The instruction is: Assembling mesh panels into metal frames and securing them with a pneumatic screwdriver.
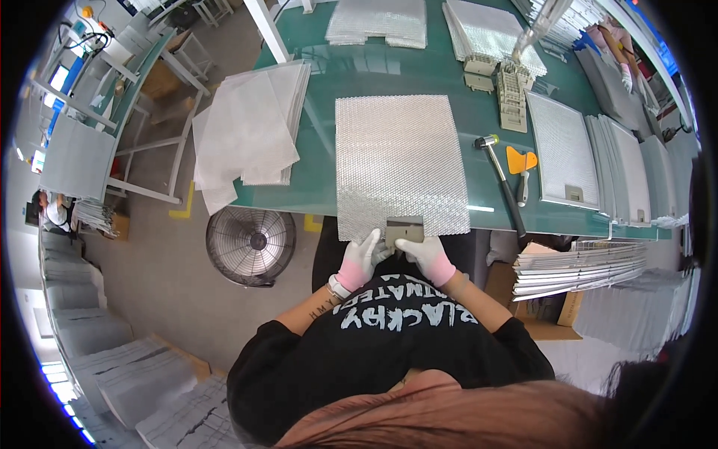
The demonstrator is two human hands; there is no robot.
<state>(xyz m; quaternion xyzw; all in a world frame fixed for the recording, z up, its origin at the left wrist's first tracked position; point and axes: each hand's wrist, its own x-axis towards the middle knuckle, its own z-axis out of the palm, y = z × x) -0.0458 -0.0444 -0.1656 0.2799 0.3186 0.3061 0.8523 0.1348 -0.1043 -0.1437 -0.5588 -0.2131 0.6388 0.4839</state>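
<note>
A silvery metal mesh sheet [400,161] lies in front of me, its near edge overhanging the table. At a notch in that edge sits a small grey-beige plastic latch piece [402,232]. My left hand [363,258], in a white glove with a pink cuff, is closed at the piece's left side. From the right, my right hand [428,258], gloved the same way, pinches the piece with its thumb on top. The fingers beneath the piece are hidden. Further right, a hammer [501,176] lies beside an orange scraper [521,161] and a tool with a pale handle [523,187].
More plastic latch pieces [513,105] are stacked on the green table [321,135]. White sheets [250,127] lie left; mesh stacks [378,22] stand at the back. A framed mesh panel [561,150] leans right. Below are a floor fan [251,243] and stacked frames [576,269].
</note>
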